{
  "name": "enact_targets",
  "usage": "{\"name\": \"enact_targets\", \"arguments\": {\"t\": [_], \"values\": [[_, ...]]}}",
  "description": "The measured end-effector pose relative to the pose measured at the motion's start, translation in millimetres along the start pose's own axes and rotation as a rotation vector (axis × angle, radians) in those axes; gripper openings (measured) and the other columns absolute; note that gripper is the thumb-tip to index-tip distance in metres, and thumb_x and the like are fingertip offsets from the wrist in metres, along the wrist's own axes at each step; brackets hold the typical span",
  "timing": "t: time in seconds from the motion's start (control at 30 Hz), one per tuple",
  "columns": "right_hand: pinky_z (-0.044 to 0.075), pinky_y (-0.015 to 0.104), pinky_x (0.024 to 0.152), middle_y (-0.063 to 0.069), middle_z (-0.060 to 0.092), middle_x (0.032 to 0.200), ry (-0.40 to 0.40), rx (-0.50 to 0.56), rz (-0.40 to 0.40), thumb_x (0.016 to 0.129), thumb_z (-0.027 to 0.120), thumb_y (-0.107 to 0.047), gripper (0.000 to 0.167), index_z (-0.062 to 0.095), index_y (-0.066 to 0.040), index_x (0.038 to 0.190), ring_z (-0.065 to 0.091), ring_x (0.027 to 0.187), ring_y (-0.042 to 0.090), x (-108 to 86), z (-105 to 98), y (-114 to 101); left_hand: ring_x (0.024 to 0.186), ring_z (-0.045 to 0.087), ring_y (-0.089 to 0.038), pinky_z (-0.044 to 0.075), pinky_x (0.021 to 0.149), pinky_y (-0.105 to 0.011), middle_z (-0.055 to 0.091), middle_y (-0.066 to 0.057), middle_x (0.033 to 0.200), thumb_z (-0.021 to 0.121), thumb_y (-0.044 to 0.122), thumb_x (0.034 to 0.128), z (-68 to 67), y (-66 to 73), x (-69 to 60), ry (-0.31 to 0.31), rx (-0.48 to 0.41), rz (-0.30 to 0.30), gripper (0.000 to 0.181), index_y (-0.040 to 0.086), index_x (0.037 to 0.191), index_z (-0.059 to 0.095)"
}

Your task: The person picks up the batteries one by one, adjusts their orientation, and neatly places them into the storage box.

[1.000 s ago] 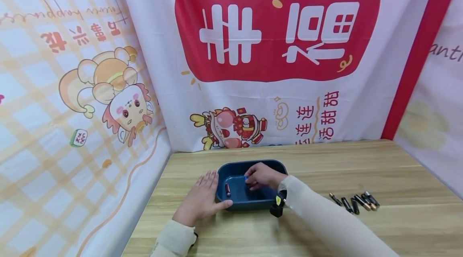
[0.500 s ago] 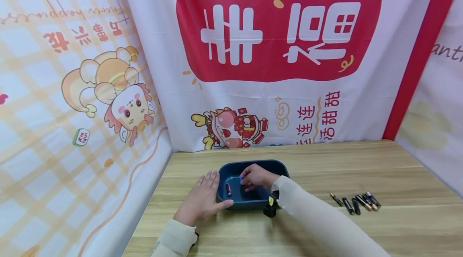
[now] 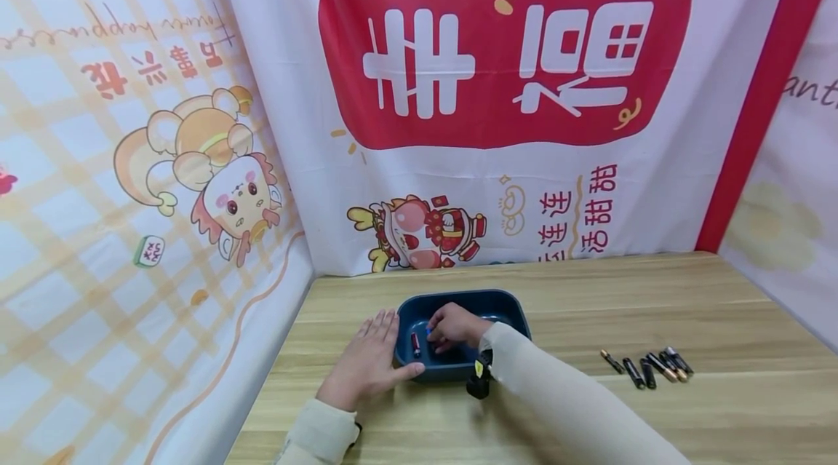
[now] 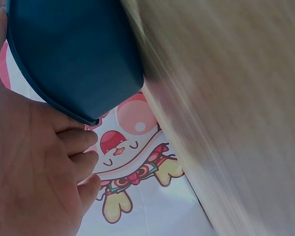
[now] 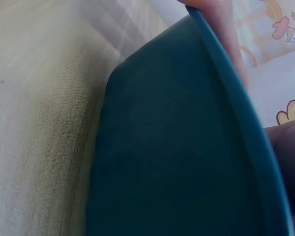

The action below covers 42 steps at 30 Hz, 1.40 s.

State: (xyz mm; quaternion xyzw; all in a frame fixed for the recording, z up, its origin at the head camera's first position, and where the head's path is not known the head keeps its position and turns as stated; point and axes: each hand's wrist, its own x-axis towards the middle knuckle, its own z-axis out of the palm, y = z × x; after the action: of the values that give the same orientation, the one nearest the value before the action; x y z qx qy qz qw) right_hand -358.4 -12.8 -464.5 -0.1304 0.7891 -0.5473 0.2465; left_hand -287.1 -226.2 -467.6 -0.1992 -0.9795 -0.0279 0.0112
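Inside a dark blue-green plastic bin [image 3: 452,375], my right hand [image 3: 456,325] pinches a small blue battery [image 3: 428,332], mostly covered by the fingers. Just left of it a red battery [image 3: 415,345] lies on the bin's floor. My left hand [image 3: 369,362] rests against the bin's left end, fingers straight and thumb along the front corner. In the left wrist view that hand [image 4: 34,162] touches the rim of the bin [image 4: 83,59]. The right wrist view shows mainly the bin's outer wall [image 5: 157,132], with part of my right hand [image 5: 291,157] beyond the rim.
On the wooden table [image 3: 589,305], several black batteries [image 3: 633,373], some with gold ends, lie in a loose group to the right of the bin. Printed cloths hang behind [image 3: 406,181] and on the left [image 3: 177,290].
My right hand has moved left inside the bin with the blue battery, closer to the red battery. The left hand stays against the bin's end.
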Motion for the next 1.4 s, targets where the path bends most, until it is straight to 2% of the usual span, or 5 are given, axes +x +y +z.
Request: {"name": "enact_targets", "arguments": {"t": [0.33, 0.7, 1.03, 1.27, 1.4], "values": [[0.058, 0.036, 0.067, 0.012, 0.063, 0.088, 0.027, -0.093, 0.045, 0.091, 0.064, 0.002, 0.011, 0.067, 0.004, 0.101, 0.065, 0.075, 0.024, 8.1, 9.5, -3.1, 0.146, 0.015, -0.031, 0.013, 0.116, -0.051, 0.019, -0.016, 0.159, 0.034, 0.081, 0.0854, 0.1, -0.4, 0.3, 0.008, -0.004, 0.01, 0.106, 0.001, 0.154, 0.022], [0.058, 0.034, 0.062, 0.012, 0.063, 0.087, 0.047, -0.185, 0.059, 0.088, 0.066, 0.002, 0.005, 0.068, 0.0, 0.092, 0.065, 0.073, 0.024, 23.4, 18.8, 2.0, 0.145, 0.016, -0.032, 0.015, 0.116, -0.05, 0.021, -0.018, 0.158, 0.035, 0.08, 0.0861, 0.0, -0.5, -0.5, 0.02, -0.002, 0.024, 0.106, -0.001, 0.153, 0.023], [0.057, 0.034, 0.062, 0.01, 0.063, 0.083, 0.079, -0.255, 0.085, 0.09, 0.065, 0.001, 0.005, 0.069, -0.001, 0.09, 0.064, 0.072, 0.023, 25.0, 23.6, -2.1, 0.145, 0.016, -0.033, 0.015, 0.115, -0.05, 0.022, -0.019, 0.157, 0.035, 0.08, 0.0864, 0.2, -0.9, -0.7, 0.03, 0.005, 0.03, 0.106, -0.002, 0.152, 0.023], [0.057, 0.034, 0.06, 0.01, 0.064, 0.076, 0.117, -0.309, 0.078, 0.095, 0.058, -0.005, 0.016, 0.068, -0.002, 0.083, 0.065, 0.066, 0.022, 26.9, 28.8, -2.4, 0.145, 0.016, -0.033, 0.015, 0.115, -0.051, 0.022, -0.019, 0.157, 0.035, 0.08, 0.0863, 1.3, -0.7, 0.0, 0.031, 0.0, 0.03, 0.106, -0.002, 0.152, 0.023], [0.057, 0.036, 0.062, 0.01, 0.064, 0.076, 0.129, -0.325, 0.077, 0.095, 0.056, -0.005, 0.017, 0.068, -0.002, 0.084, 0.064, 0.066, 0.023, 27.1, 30.0, -2.6, 0.145, 0.016, -0.034, 0.015, 0.115, -0.051, 0.021, -0.019, 0.157, 0.034, 0.08, 0.0863, 2.3, -1.4, 1.1, 0.032, -0.008, 0.033, 0.106, -0.002, 0.152, 0.023]]}}
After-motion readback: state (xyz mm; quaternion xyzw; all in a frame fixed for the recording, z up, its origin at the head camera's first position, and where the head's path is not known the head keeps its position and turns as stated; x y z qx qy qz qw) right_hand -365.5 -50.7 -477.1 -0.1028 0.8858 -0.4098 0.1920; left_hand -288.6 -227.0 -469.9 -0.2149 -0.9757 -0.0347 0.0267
